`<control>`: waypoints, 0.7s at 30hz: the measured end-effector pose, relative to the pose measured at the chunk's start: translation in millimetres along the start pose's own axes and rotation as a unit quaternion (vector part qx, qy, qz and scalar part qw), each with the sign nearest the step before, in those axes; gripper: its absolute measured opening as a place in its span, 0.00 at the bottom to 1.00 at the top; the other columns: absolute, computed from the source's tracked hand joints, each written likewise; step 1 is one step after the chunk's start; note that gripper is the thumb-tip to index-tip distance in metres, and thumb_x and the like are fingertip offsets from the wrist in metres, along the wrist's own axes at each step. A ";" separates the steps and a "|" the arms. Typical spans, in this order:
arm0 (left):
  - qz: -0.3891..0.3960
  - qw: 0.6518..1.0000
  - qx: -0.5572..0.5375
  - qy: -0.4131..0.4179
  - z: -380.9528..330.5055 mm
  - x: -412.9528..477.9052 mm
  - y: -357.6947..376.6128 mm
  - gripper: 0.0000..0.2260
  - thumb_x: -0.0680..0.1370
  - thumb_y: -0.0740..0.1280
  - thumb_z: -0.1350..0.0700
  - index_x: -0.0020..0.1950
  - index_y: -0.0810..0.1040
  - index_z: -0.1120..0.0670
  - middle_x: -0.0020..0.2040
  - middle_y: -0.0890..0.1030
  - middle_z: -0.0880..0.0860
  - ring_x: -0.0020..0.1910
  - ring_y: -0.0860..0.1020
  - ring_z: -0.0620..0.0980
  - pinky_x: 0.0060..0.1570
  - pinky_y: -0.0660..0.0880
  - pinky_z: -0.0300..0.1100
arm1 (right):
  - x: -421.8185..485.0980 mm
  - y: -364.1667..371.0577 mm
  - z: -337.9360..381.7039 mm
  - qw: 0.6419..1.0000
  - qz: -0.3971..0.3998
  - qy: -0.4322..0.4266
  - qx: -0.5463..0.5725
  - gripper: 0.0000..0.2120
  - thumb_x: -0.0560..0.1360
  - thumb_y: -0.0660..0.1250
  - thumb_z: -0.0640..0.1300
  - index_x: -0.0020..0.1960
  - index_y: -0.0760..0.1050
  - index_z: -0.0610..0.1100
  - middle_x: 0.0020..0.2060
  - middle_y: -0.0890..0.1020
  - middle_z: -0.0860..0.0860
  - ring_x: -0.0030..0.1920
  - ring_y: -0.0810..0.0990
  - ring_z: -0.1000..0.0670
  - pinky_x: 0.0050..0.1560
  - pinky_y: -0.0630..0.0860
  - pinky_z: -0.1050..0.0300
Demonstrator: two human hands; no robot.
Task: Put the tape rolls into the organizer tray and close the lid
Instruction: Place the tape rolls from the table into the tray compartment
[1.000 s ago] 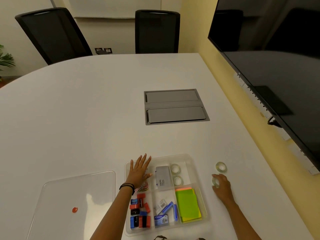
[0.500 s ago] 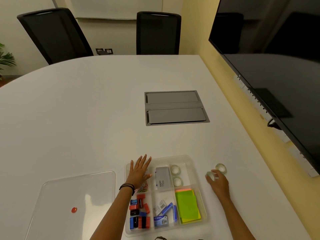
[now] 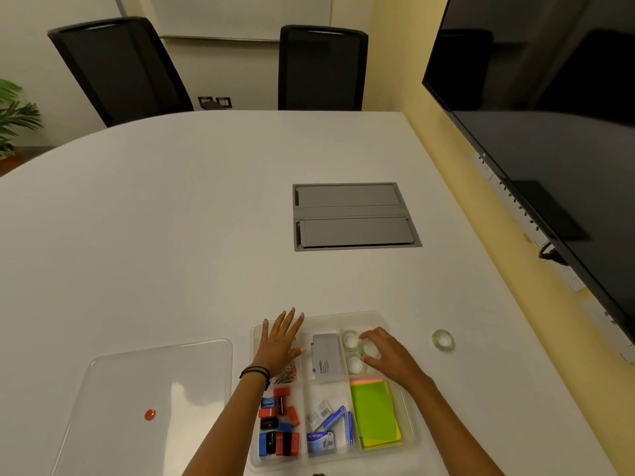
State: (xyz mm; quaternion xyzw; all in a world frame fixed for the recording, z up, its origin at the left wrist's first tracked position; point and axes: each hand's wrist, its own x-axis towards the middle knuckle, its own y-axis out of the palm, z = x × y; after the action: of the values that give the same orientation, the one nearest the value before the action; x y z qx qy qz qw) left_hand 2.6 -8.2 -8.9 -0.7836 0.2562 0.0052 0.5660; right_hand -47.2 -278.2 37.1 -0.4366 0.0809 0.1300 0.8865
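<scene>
The clear organizer tray [image 3: 347,315] sits at the table's near edge. My left hand [image 3: 280,341] lies flat and open on its far-left compartment. My right hand [image 3: 386,357] is over the far-right compartment, fingers curled around a clear tape roll [image 3: 367,348] that it holds low in that compartment. Two more tape rolls lie there: one at the back [image 3: 349,339], one nearer [image 3: 354,364]. Another tape roll [image 3: 443,340] lies on the table to the right of the tray. The clear lid [image 3: 137,383] with a red knob lies flat to the tray's left.
The tray's other compartments hold a grey box [image 3: 326,358], green sticky notes [image 3: 374,413], staple boxes and red, blue and black clips. A grey cable hatch [image 3: 354,216] is set into the table further back. A large dark screen [image 3: 549,132] hangs on the right wall.
My right hand picked one tape roll off the table and carried it left into the tray's far-right compartment. My left hand stayed flat on the tray.
</scene>
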 end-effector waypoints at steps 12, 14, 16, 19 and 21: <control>-0.002 1.000 0.004 0.000 0.1 -0.3 0.7 0.33 0.80 0.57 0.44 0.76 0.41 0.51 0.78 0.40 0.55 0.78 0.41 0.54 0.73 0.36 0.58 | 14.1 6.5 3.2 0.976 0.125 -0.012 -0.175 0.19 0.74 0.60 0.31 0.63 0.69 0.42 0.62 0.70 0.42 0.61 0.70 0.44 0.52 0.71 0.53; -0.001 1.000 0.005 0.000 0.0 -0.4 0.6 0.33 0.80 0.57 0.44 0.76 0.41 0.51 0.79 0.40 0.55 0.78 0.41 0.54 0.73 0.36 0.58 | 15.5 6.5 3.6 0.973 0.137 -0.011 -0.186 0.19 0.74 0.61 0.31 0.64 0.68 0.41 0.62 0.70 0.41 0.61 0.71 0.44 0.53 0.71 0.52; 0.000 1.000 0.008 -0.001 0.0 -0.5 0.2 0.33 0.80 0.57 0.44 0.76 0.40 0.50 0.78 0.40 0.55 0.78 0.41 0.54 0.73 0.36 0.58 | 16.9 6.4 4.3 0.970 0.148 -0.004 -0.195 0.19 0.75 0.61 0.32 0.64 0.68 0.41 0.63 0.70 0.41 0.60 0.71 0.44 0.54 0.71 0.52; 0.001 1.000 0.011 -0.002 0.1 -0.1 0.6 0.33 0.80 0.57 0.44 0.76 0.41 0.50 0.78 0.40 0.55 0.78 0.41 0.54 0.74 0.36 0.58 | 17.4 6.5 4.5 0.970 0.153 0.007 -0.189 0.18 0.75 0.61 0.33 0.64 0.68 0.41 0.62 0.71 0.40 0.60 0.72 0.44 0.54 0.71 0.51; 0.000 1.000 0.011 -0.001 0.2 -0.1 0.8 0.33 0.80 0.57 0.43 0.76 0.40 0.51 0.78 0.40 0.55 0.78 0.41 0.54 0.74 0.36 0.58 | 16.5 6.8 3.4 0.974 0.145 0.008 -0.174 0.18 0.75 0.61 0.33 0.64 0.69 0.41 0.62 0.72 0.41 0.59 0.73 0.44 0.51 0.70 0.53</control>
State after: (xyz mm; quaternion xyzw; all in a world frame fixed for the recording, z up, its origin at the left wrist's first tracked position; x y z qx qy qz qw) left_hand 2.3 -8.2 -9.6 -0.7775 0.2555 0.0033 0.5746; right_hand -33.5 -268.9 29.8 -0.5685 0.1270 0.2659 0.7681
